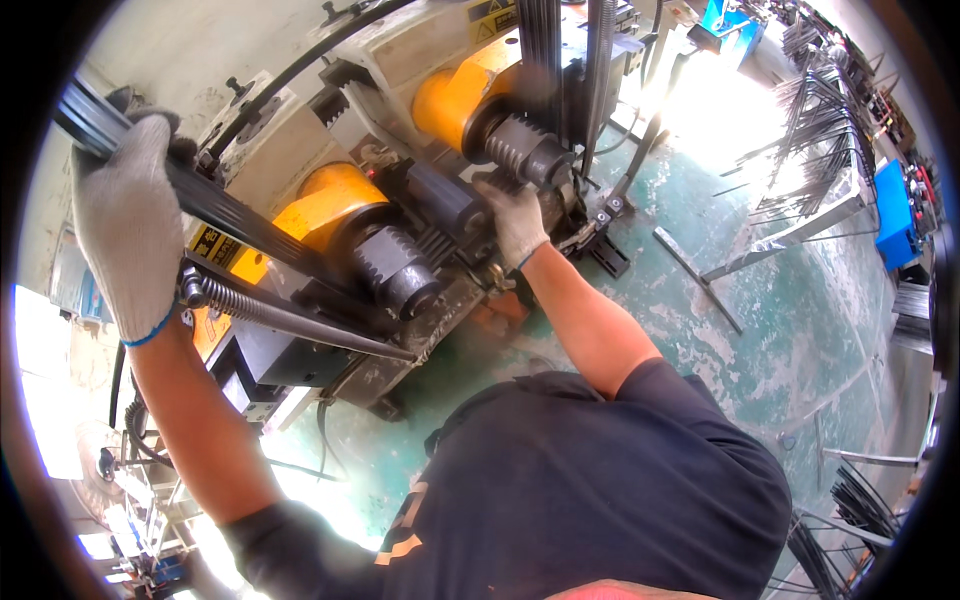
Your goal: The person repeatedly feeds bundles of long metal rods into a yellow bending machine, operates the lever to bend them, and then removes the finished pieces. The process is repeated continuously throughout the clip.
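My left hand (135,220), in a white knit glove with a blue cuff, is raised at the left. Its fingers wrap around a bundle of dark metal rods (240,215) that slants down toward the machine. My right hand (518,222), gloved too, is at the machine's middle, beside a dark cylinder (447,197) and just below a ribbed black roller (525,148). Its fingertips are blurred against dark parts, so what they touch is unclear. A second ribbed roller (395,270) sticks out of a yellow housing (325,210) below the rods.
Another yellow housing (455,100) stands farther back, with upright dark rods (541,70) next to it. A coil spring (235,298) runs along a bar near my left forearm. Metal rods pile on a rack (815,140) at the right, near a blue box (893,215). A bar frame (700,280) rests on the green floor.
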The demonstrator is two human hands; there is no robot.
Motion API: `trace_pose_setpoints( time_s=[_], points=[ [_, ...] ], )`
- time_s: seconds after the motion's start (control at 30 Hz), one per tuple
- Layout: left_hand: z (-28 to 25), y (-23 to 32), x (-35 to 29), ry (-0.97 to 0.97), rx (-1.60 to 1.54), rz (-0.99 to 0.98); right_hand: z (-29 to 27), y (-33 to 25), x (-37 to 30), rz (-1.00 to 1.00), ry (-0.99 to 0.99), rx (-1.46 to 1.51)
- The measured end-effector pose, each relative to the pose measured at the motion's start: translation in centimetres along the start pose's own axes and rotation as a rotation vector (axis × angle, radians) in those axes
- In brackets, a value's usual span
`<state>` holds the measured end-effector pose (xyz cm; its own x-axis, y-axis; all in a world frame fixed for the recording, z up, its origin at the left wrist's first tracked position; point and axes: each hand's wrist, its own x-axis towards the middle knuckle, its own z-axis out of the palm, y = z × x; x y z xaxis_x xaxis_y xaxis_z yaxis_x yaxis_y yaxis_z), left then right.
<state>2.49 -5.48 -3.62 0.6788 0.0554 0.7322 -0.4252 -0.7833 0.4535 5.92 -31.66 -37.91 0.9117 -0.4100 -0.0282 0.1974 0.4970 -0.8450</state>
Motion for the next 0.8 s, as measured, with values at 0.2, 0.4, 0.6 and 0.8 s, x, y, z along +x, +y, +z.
trace_pose_setpoints(
  time_s=[0.2, 0.4, 0.6, 0.8],
  points=[
    [-1.1, -2.8, 0.2, -0.474, -0.503, -0.135, -2.8, 4.1, 0.5, 0.099, -0.101, 0.020],
    [-1.2, -1.2, -1.0, -0.462, -0.451, -0.177, -3.0, 4.1, 0.3, 0.066, -0.071, -0.023],
    [-3.1, -1.4, -0.4, -0.539, -0.352, -0.320, -1.5, 2.7, -0.6, 0.083, -0.044, -0.051],
    [-2.1, -1.8, 0.1, -0.604, -0.450, -0.294, -2.2, 3.2, 0.3, 0.068, 0.001, -0.104]
  ],
)
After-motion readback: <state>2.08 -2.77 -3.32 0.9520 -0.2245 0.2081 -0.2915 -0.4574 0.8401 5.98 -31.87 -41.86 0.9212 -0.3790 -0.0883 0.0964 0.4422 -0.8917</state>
